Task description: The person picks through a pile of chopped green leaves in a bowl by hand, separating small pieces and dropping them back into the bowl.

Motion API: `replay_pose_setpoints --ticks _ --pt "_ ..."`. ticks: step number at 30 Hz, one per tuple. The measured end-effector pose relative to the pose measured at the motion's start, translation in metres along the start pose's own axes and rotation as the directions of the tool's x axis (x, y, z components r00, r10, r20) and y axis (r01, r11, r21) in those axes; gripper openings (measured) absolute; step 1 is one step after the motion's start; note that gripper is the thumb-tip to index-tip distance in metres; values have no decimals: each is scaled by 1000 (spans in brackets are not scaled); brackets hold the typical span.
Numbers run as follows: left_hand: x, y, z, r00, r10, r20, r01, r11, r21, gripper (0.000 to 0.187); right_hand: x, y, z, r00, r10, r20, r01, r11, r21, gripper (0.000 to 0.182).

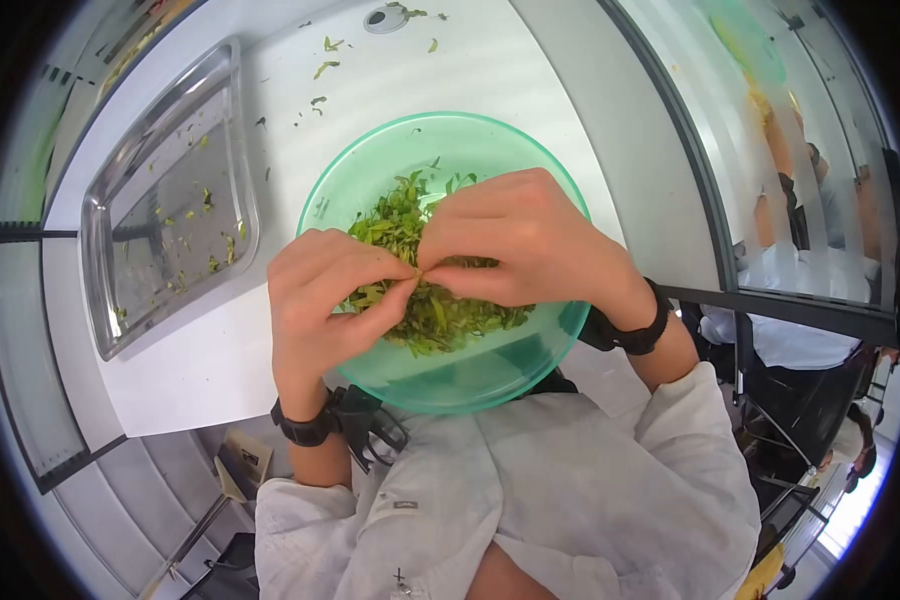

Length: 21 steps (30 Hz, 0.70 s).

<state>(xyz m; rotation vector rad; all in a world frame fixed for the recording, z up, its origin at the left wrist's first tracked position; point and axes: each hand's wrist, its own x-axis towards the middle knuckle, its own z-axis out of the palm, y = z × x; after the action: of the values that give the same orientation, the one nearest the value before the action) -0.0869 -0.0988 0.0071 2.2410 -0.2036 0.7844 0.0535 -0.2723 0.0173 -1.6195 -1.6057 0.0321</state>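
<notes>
A translucent green bowl holds a heap of small green leaves, some darker and some yellowish. Above the heap, my left hand and my right hand meet at the fingertips. Thumb and forefinger of each are pinched together, and the two pinches touch. Whatever sits between the fingertips is too small and covered to make out. Both wrists wear black bands.
To the left on the white table lies a rectangular metal tray with scattered leaf bits. More bits are strewn near a round grommet at the back. A glass partition stands at the right, people behind it.
</notes>
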Motion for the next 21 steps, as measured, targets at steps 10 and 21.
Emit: replay_pose_setpoints --ticks 10,21 --pt "2 0 2 998 63 17 -64 998 10 20 0 -1 2 999 -24 -42 24 1000 13 15" --pt "3 1 1 997 66 35 -68 996 59 21 1 0 4 999 -41 -33 41 999 4 16"
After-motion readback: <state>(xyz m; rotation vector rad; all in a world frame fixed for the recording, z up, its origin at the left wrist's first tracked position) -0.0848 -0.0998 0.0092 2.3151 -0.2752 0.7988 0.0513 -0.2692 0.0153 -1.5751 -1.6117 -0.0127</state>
